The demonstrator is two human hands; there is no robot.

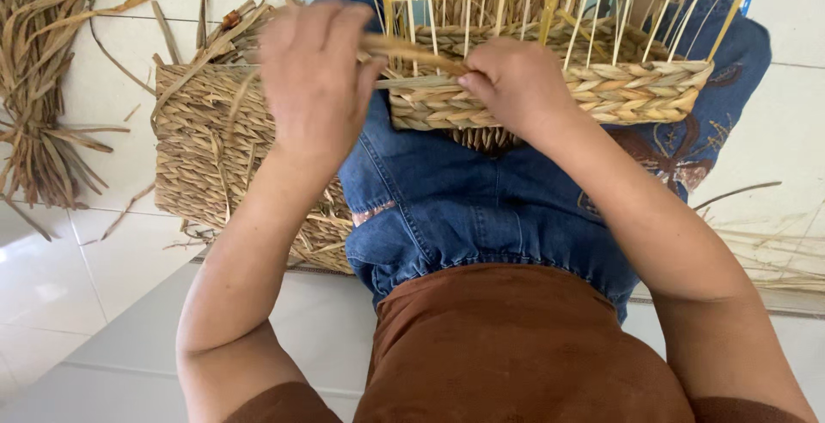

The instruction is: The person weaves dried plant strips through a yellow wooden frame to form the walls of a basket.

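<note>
While it rests on the lap of the seated person, the half-woven rectangular basket of pale braided straw on a thin wooden-stick frame (pixel 601 88) sits at top centre of the view, upright sticks rising from its woven band; a flat tan straw strand (pixel 412 54) runs across its near-left corner. The right hand (pixel 516 88) presses down on the woven band, fingers curled and pinching the strand against the weave; the left hand (pixel 314 79) is raised just left of the basket, back toward the camera, fingers closed around the strand's free end; both forearms extend upward from the bottom edge, elbows bent outward. Blue denim trousers (pixel 464 208) lie beneath the basket, a brown garment (pixel 516 346) below them. A finished woven straw basket (pixel 206 157) lies just left of the knee; a loose bundle of dried straw (pixel 34 79) lies further left; more strands (pixel 773 260) lie at right; all rest on a glossy white tiled floor (pixel 51 286).
</note>
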